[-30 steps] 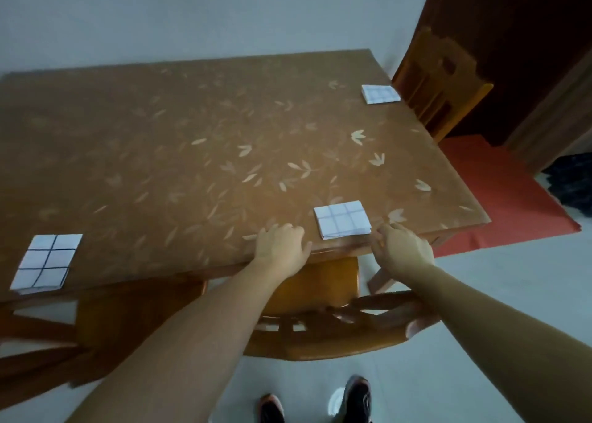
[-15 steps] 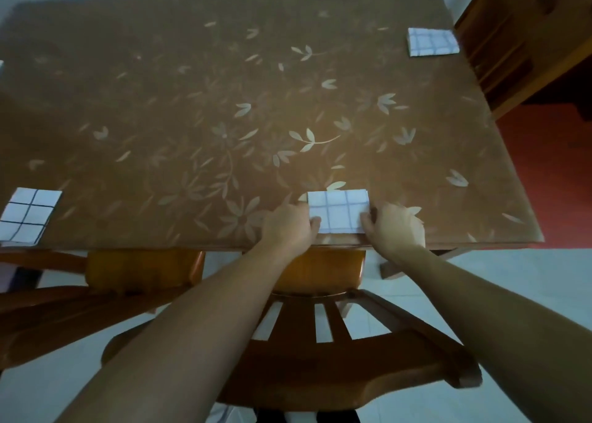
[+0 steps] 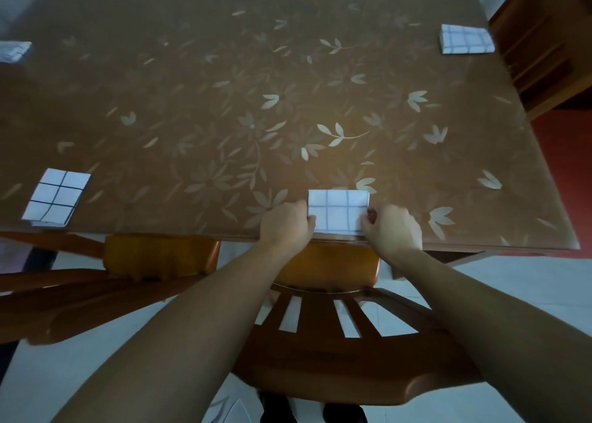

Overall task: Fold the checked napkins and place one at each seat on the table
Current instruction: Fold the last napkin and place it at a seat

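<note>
Here, at the near edge of the brown table with a pale leaf pattern [image 3: 288, 70], the left hand [image 3: 285, 222] curls its fingers against the left side of the white folded cloth napkin with thin blue checks [image 3: 338, 211], gripping that edge. The napkin lies flat between the two hands and touches both. It is a small, neat rectangle crossed by thin lines, with its near side at the table's rim above the orange wooden chair [image 3: 320, 262]. On the napkin's right side, the right hand [image 3: 392, 230] pinches the edge with curled fingers.
</note>
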Action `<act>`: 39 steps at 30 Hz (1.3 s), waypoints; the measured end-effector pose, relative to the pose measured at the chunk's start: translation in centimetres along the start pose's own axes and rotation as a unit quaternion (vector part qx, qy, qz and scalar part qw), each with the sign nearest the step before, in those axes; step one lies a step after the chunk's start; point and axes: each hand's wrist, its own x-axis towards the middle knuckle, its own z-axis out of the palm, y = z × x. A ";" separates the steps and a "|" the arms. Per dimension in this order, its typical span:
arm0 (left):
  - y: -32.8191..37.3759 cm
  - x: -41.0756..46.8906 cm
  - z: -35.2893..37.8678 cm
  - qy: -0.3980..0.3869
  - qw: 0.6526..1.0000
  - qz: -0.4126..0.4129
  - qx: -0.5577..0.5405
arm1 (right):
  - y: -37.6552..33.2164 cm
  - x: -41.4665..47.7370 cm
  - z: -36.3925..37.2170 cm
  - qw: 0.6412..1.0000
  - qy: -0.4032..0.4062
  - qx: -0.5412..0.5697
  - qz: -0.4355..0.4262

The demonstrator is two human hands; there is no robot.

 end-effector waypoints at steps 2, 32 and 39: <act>-1.2 -0.3 -0.2 0.003 1.000 -0.008 0.002 | -1.0 -0.3 0.4 1.000 -0.012 0.004 -0.001; -3.4 -1.7 -3.7 0.044 0.999 0.019 -0.014 | -0.9 -1.0 -2.6 0.997 0.008 -0.061 -0.051; -0.4 -5.3 -9.9 0.087 0.994 0.039 0.046 | -0.6 -1.6 -10.3 0.985 0.009 -0.137 -0.101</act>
